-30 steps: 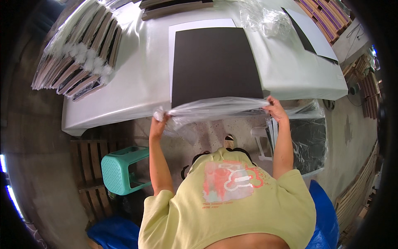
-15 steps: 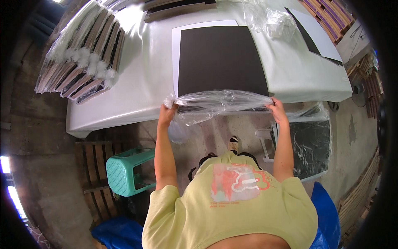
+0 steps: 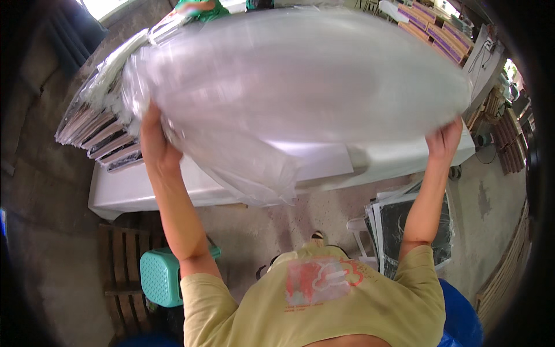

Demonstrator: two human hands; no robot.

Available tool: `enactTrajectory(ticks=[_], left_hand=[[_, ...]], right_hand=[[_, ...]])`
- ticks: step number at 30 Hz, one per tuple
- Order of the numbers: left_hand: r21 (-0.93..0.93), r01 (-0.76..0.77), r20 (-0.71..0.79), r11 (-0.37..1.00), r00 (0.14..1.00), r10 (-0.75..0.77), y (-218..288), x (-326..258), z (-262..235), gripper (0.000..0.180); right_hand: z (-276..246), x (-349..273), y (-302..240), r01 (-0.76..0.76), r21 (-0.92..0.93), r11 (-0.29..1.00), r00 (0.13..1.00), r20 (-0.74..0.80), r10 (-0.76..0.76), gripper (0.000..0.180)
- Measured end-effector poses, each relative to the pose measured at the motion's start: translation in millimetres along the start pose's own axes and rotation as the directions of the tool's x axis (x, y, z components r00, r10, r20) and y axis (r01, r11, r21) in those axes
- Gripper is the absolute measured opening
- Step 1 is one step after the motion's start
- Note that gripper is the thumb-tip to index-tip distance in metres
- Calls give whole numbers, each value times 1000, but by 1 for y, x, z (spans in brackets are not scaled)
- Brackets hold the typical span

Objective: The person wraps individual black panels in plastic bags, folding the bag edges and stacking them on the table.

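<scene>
A large clear plastic bag (image 3: 300, 81) is lifted high and spread wide, blurred by motion, and fills the upper part of the view. My left hand (image 3: 151, 139) grips its left edge and my right hand (image 3: 446, 140) grips its right edge. The bag hides most of the white table (image 3: 139, 191) behind it. The dark flat panel that lay on the table is hidden.
A stack of wrapped flat panels (image 3: 98, 130) lies on the table's left end. A teal plastic stool (image 3: 162, 277) stands on a wooden pallet (image 3: 118, 272) at lower left. More dark wrapped panels (image 3: 404, 222) lean at lower right. Striped boards (image 3: 433, 37) lie far right.
Both hands have swung the plastic bag up from the table's front edge to high above it. The bag now billows and covers the dark panel.
</scene>
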State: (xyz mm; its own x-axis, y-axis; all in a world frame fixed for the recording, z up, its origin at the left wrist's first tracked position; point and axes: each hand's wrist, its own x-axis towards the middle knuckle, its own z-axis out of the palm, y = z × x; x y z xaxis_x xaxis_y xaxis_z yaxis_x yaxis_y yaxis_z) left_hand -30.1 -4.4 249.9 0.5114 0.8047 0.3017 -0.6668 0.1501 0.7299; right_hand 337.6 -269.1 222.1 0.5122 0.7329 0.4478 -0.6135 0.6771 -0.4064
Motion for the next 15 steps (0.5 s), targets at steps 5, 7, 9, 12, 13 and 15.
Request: enactTrajectory(ticks=[5,7,9,12,13,15], left_hand=[[530,-74,-121,845,979,161,-20,78,-8,39],[851,-148,19,504,968,251,-45,82,-51,34],[938,-19,-80,345,960,269,-84,75,-97,26],[983,-59,-21,175,906,422,-148,51,-148,34],[912,-98,-59,398,930,364,-157,42,-135,33],[908,46,-159,416,958,241,-149,32,-106,27]], right_hand=[[15,65,24,-98,-714,693,951,-272,-145,31],[-9,63,44,-271,-932,241,940,-310,-141,31],[-65,58,66,-296,-942,-158,950,-274,-147,31],[-137,36,103,-68,-945,-321,974,7,-227,37],[-140,28,106,7,-939,-345,952,112,-284,39],[-124,21,109,-37,-998,53,939,-53,-341,43]])
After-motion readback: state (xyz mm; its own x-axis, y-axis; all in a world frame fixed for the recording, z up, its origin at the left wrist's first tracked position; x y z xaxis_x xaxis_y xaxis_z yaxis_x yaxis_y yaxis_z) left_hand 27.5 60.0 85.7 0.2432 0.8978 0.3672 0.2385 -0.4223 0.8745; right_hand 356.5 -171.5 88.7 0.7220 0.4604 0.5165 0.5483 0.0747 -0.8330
